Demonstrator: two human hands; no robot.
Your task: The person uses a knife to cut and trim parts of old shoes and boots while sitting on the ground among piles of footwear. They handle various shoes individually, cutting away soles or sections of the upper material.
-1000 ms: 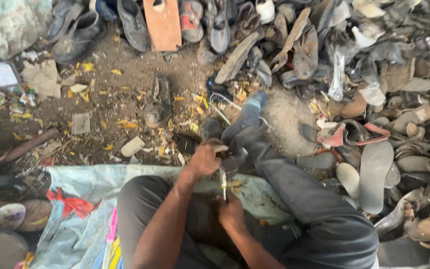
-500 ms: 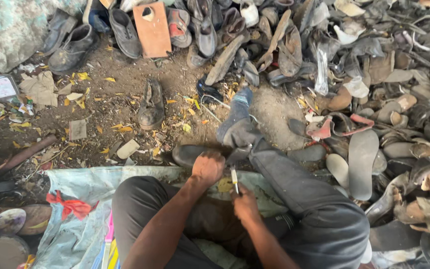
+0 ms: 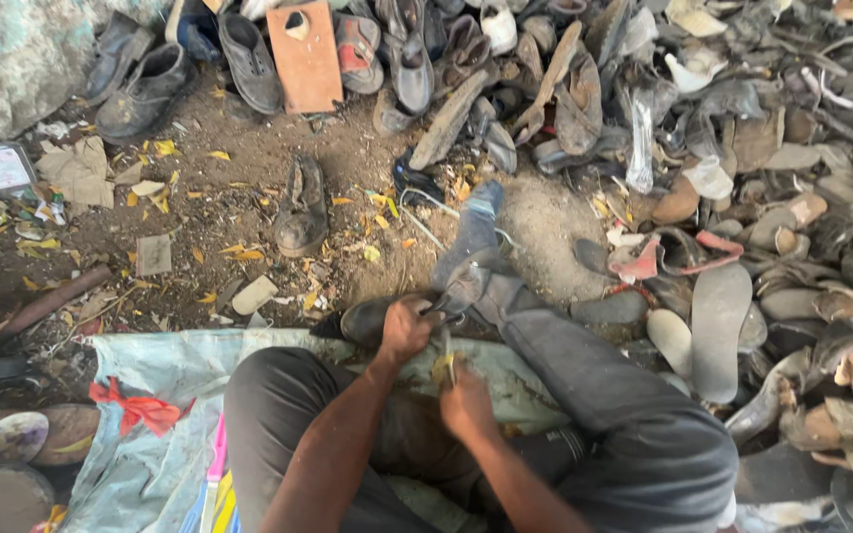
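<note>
The left hand [image 3: 405, 331] is clamped on a worn black leather shoe [image 3: 372, 321] (pinned against the knee); the right hand [image 3: 466, 403], closed round a thin blade [image 3: 448, 360], cuts at it. The shoe looks whole, so most work remains beside the heap of old soles [image 3: 721, 326].

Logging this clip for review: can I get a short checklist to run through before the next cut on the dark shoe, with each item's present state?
1. Left hand grips the dark shoe: ok.
2. Right hand holds a thin blade: ok.
3. Blade edge and where it meets the shoe: cannot tell.
4. Left-hand fingers out of the blade's path: cannot tell.
5. Shoe braced by the outstretched leg: ok.
</note>
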